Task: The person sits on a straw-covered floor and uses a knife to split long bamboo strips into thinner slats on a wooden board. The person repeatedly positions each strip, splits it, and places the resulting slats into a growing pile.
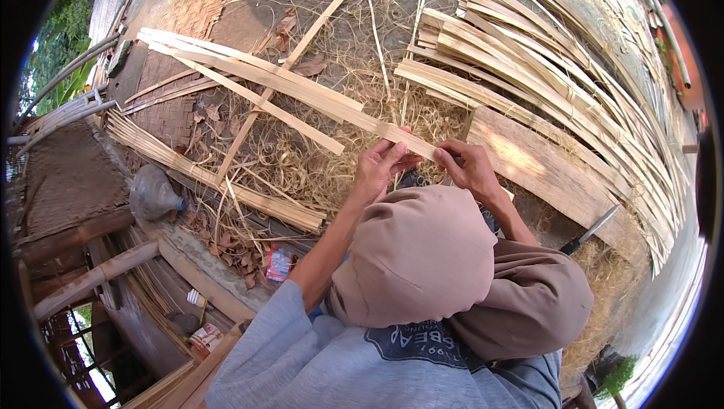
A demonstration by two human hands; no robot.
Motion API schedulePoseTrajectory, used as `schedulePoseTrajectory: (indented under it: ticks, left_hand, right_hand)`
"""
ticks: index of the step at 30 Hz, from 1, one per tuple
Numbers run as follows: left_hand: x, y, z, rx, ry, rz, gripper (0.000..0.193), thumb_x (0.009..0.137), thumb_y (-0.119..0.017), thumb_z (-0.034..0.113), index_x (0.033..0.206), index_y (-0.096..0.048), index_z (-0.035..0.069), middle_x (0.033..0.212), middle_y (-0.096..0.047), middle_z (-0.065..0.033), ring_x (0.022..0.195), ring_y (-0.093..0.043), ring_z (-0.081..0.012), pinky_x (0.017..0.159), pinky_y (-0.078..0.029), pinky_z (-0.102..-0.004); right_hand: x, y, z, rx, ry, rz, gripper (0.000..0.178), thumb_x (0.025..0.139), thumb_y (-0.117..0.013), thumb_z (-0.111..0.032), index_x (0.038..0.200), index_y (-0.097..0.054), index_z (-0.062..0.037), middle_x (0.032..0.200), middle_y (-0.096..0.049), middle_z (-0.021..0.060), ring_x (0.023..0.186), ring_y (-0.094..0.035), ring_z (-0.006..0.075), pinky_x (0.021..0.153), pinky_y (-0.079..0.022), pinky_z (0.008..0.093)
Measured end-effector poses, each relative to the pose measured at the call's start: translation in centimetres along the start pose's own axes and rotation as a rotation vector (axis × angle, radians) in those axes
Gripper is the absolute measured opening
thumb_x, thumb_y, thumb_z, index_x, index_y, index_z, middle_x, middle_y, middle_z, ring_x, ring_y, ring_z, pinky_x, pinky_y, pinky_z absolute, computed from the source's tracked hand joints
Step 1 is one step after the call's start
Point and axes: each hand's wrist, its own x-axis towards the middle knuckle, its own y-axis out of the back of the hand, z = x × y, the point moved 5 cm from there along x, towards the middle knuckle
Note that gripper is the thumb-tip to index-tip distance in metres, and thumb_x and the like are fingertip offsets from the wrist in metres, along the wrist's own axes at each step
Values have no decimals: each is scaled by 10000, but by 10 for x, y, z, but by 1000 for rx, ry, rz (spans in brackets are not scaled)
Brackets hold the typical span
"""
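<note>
A long pale bamboo strip (324,98) runs from my hands up toward the far left. My left hand (379,166) pinches it from below and behind near its near end, thumb on top. Close to that end, my right hand (469,170) grips the strip between thumb and curled fingers. Other loose bamboo strips (290,119) lie beneath and beside it, crossing a longer slat (320,21). Directly below my hands are my bent knees, covered in brown cloth (422,258).
Several bundled bamboo strips (528,70) lie at the right beside a wooden board (543,168) and a knife (592,229). Curly shavings (347,55) cover the ground. Another bundle (219,175), a clear plastic jug (154,194) and a red packet (280,263) are at the left.
</note>
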Motion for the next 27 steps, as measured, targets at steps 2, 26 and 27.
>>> schedulePoseTrajectory:
  ticks: [2,26,27]
  left_hand:
    - [0,5,9,61,30,27,458,1055,-628,158,1469,-502,11,1215,-673,-128,1052,-709,-245,945,-628,-412]
    - [33,44,-8,-205,68,92,325,1044,-630,114,1349,-521,90,1245,-659,-146,1143,-669,-273,1043,-584,-468]
    - [32,45,-10,-176,75,103,323,1044,-629,112,1348,-522,92,1241,-659,-144,1138,-672,-277,1038,-586,-472]
  right_hand:
    - [-1,-1,1,-163,-94,-82,309,1025,-661,-299,1035,-723,4,783,-718,151,702,-677,225,662,-519,376]
    - [-16,9,32,324,-258,-30,321,1026,-670,-293,1123,-701,11,866,-733,47,795,-669,119,756,-546,288]
    - [-14,9,30,301,-245,-23,325,1016,-681,-295,1127,-703,10,865,-734,53,796,-671,124,756,-546,292]
